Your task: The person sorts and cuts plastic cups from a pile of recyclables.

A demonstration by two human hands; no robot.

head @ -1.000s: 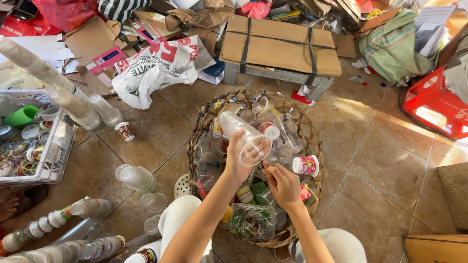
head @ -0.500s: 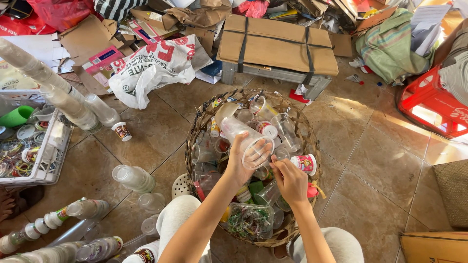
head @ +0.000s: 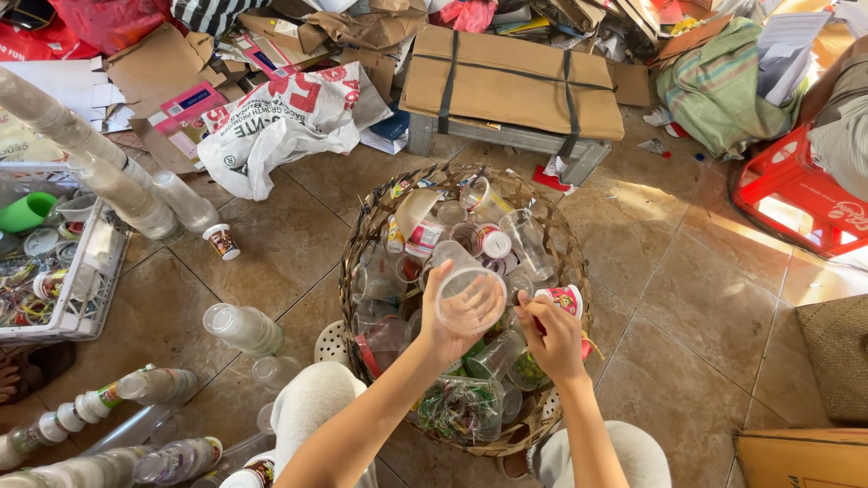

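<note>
My left hand [head: 446, 330] grips a clear plastic cup [head: 467, 294] over a round woven basket [head: 360, 244] that is full of used plastic cups. The cup's open mouth faces the camera. My right hand [head: 551, 336] is beside it, fingers pinched at the cup's rim on the right side. A small printed cup [head: 564, 298] with a red rim lies in the basket just above my right hand. My knees frame the basket's near edge.
Stacks of clear cups [head: 242, 327] lie on the tiled floor to the left, beside a white crate [head: 95, 271]. A white plastic sack [head: 285, 122], flattened cardboard on a bench [head: 511, 81] and a red crate [head: 796, 199] surround the basket.
Both hands have shifted slightly down and toward me over the basket, still holding the clear cup. The right hand's fingers have come up to the cup's rim.
</note>
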